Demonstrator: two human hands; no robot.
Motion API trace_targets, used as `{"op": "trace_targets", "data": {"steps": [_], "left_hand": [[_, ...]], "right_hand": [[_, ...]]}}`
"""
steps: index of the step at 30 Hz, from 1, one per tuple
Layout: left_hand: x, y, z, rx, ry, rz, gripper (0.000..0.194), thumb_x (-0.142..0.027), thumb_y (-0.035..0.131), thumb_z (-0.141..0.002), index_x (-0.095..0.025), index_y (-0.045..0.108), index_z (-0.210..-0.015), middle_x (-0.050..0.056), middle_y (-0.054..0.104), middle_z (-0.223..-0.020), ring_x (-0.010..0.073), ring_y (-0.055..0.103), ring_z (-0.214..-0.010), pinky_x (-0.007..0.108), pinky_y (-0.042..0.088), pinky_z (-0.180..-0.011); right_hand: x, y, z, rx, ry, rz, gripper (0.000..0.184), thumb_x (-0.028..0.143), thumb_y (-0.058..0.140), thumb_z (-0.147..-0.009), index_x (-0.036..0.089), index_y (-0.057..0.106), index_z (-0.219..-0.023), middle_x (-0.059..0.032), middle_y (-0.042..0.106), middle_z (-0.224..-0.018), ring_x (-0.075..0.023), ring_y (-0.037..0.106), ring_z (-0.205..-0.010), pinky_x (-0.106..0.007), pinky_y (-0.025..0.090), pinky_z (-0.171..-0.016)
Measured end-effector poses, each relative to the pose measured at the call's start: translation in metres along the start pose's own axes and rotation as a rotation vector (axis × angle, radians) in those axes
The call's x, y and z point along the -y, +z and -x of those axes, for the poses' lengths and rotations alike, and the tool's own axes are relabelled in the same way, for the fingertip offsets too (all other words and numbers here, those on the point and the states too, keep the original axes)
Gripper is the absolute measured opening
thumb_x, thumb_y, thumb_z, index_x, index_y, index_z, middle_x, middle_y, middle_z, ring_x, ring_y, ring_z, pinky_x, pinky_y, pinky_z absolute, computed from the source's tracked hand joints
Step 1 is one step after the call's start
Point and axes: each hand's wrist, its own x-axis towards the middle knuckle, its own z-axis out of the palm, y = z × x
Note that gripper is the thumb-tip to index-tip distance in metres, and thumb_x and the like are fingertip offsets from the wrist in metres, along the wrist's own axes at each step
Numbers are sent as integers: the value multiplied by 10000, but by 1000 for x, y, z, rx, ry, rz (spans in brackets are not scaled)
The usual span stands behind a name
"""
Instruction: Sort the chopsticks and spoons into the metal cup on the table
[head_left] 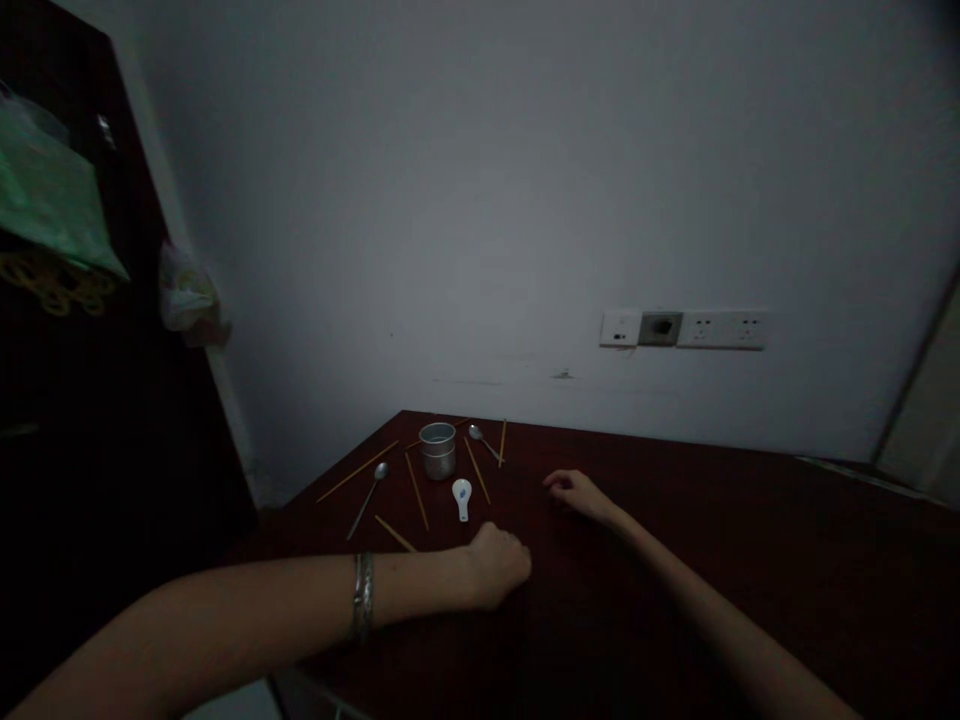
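Observation:
My left hand rests on the dark red table, closed in a loose fist with nothing showing in it. To its right and farther back, my right hand lies on the tabletop, fingers loosely bent and apart, holding nothing. Nearest my left hand is a white soup spoon with a blue mark. Behind that spoon stands a metal cup. One metal spoon lies left of the cup and another metal spoon right of it. Several chopsticks are scattered around, one partly behind my left forearm.
The dark red table meets a pale wall at its back edge. Sockets and switches sit on the wall at right. A dark door stands at left, with a green bag and a plastic bag hanging there.

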Motion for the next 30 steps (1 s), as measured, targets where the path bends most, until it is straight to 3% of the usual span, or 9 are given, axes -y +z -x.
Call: {"op": "trace_targets", "data": {"steps": [3,8,12,15,20,24,27,30], "left_hand": [[11,-7,-26,-135,-43,22,316,-151,555,-706,-69,542,-1011,184,605,-942,277,604,-829,377,476,-621],[24,-4,-66,-217,-149,98,306,-147,476,-762,-74,501,-1057,187,581,-974,268,586,-891,387,473,-692],[18,7,-97,-340,-221,182,288,-147,428,-785,-92,480,-1063,169,537,-1046,249,521,-993,358,453,-761],[9,14,-120,-402,-353,265,304,-205,432,-801,-88,459,-1080,166,511,-1077,247,491,-1024,364,420,-820],[10,15,-141,-477,-523,361,304,-225,457,-796,-82,451,-1065,165,498,-1076,246,482,-1028,342,408,-823],[48,14,-139,-543,-557,336,249,-177,433,-807,-88,471,-1036,159,505,-1082,227,479,-1045,325,402,-834],[94,15,-133,-471,-611,412,204,-172,397,-827,-107,525,-972,145,546,-1061,207,521,-1015,288,419,-803],[136,20,-127,-366,-752,526,206,-227,454,-810,-126,557,-957,141,589,-1031,218,561,-985,262,435,-759]], "right_hand": [[-13,-14,13,-108,-26,120,266,147,455,-713,126,626,-916,-43,642,-758,-126,580,-639,-224,452,-596],[-26,-32,36,-205,-77,272,261,129,465,-719,145,646,-906,-64,653,-934,-157,591,-877,-244,422,-806],[-36,-41,48,-263,-41,436,323,159,477,-741,128,618,-1030,-94,602,-1080,-180,544,-1011,-259,368,-904],[-45,-46,56,-313,1,573,396,221,452,-786,98,557,-1147,-129,546,-1186,-215,489,-1101,-293,338,-948],[-52,-48,68,-378,32,645,423,287,379,-840,76,544,-1167,-140,507,-1248,-221,433,-1171,-306,317,-978],[-50,-45,70,-406,20,662,396,275,382,-841,96,569,-1140,-134,521,-1237,-210,448,-1162,-297,311,-985],[-51,-43,69,-432,-3,667,391,265,384,-836,86,582,-1121,-149,535,-1217,-222,462,-1148,-312,321,-977],[-52,-42,68,-461,-13,672,394,258,378,-833,78,586,-1115,-153,546,-1201,-223,472,-1138,-318,325,-973]]}}
